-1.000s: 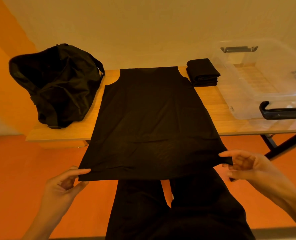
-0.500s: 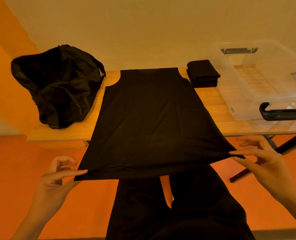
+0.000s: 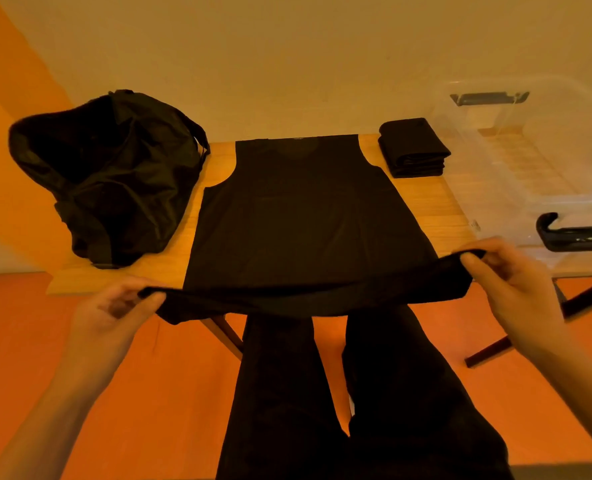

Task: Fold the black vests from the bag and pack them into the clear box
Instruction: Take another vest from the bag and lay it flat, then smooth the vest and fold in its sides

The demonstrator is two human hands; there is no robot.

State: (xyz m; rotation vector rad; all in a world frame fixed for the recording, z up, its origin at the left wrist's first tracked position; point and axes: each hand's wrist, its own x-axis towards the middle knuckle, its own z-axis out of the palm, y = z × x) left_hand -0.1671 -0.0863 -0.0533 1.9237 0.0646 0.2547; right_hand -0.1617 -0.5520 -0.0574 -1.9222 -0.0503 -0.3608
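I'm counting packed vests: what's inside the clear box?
No vest shows inside the clear box; only the table shows through it. Its right part is out of frame. The folded stack lies beside it.

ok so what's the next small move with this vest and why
Probably carry the hem forward and lay it near the shoulders, folding the vest in half. The left hand and right hand each pinch a bottom corner, raised at the near edge of the table, while the rest of the vest lies flat and smooth on it.
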